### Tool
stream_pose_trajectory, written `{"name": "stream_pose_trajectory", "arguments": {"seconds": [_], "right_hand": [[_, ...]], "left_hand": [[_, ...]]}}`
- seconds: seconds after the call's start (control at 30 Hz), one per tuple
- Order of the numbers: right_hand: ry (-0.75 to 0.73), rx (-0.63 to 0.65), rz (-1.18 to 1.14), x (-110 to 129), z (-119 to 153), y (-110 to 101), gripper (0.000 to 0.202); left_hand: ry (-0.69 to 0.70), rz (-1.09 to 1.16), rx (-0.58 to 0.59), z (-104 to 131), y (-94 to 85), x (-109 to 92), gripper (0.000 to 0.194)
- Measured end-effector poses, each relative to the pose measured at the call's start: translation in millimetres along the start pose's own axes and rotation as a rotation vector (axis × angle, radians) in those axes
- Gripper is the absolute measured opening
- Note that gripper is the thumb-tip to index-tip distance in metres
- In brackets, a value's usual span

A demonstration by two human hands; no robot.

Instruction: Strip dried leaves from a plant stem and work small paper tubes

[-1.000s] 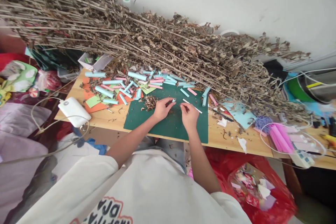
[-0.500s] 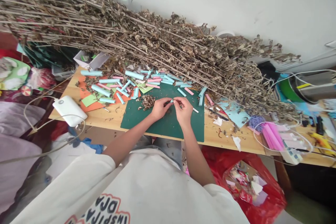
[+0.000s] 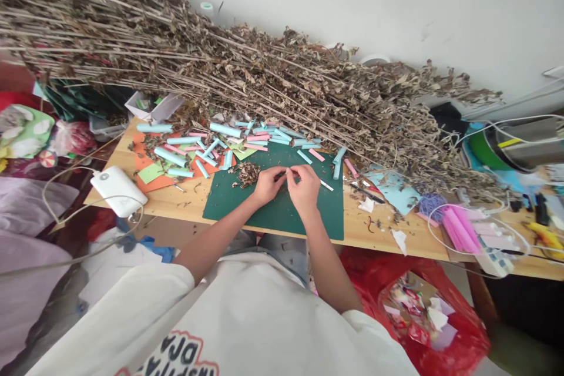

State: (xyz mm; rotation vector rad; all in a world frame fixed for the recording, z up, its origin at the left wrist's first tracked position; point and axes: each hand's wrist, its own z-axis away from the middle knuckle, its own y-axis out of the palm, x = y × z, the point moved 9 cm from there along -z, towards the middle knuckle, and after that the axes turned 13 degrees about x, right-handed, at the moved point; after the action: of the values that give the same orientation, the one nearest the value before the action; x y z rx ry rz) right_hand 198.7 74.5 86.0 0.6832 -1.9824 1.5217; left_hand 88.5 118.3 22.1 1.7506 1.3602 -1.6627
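Over the green cutting mat (image 3: 273,214), my left hand (image 3: 269,184) and my right hand (image 3: 304,186) meet fingertip to fingertip. Both are closed in a pinch, and whatever lies between the fingers is too small and covered to make out. A small heap of crumbled dry leaves (image 3: 249,174) lies on the mat just left of my left hand. To the right of my right hand rests a thin white stick (image 3: 326,185). Rolled blue paper tubes (image 3: 170,156) and pink tubes (image 3: 316,155) are scattered behind and to the left.
Dried leafy stalks (image 3: 264,76) stretch across the back of the wooden table (image 3: 171,207). A white power bank (image 3: 118,190) with a cable sits at the left. Blue paper (image 3: 394,188) and a pink bundle (image 3: 460,229) lie at the right. Below hangs a red bag (image 3: 458,329).
The small pale blue piece seen between my fingertips no longer shows. My fingers have closed in closer together, and more of the white stick is visible. The view has shifted slightly.
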Motion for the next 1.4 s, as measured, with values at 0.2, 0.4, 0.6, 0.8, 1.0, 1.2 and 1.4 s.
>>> {"name": "stream_pose_trajectory", "arguments": {"seconds": [0.2, 0.4, 0.6, 0.8, 1.0, 1.2, 1.4], "right_hand": [[0.213, 0.058, -0.471, -32, -7, 12, 0.017], [0.512, 0.368, -0.974, -52, -5, 46, 0.031], [0.429, 0.150, -0.905, -57, -9, 24, 0.034], [0.327, 0.046, 0.120, -70, 0, -33, 0.025], [0.379, 0.293, 0.534, -82, 8, -19, 0.019], [0.183, -0.002, 0.035, -34, 3, -53, 0.011], [0.022, -0.124, -0.418, 5, 4, -61, 0.015]], "left_hand": [[-0.028, -0.045, -0.008, -1, 0.4, 2, 0.018], [-0.026, -0.050, -0.009, -1, 2.4, 4, 0.019], [-0.042, -0.038, -0.039, 0, 2.2, 9, 0.023], [-0.062, -0.011, -0.076, 1, 0.4, 10, 0.023], [-0.071, 0.014, -0.087, 1, 1.0, 13, 0.024], [-0.074, 0.015, -0.075, 1, 1.2, 13, 0.023], [-0.064, 0.023, -0.063, 1, 0.7, 11, 0.023]]}}
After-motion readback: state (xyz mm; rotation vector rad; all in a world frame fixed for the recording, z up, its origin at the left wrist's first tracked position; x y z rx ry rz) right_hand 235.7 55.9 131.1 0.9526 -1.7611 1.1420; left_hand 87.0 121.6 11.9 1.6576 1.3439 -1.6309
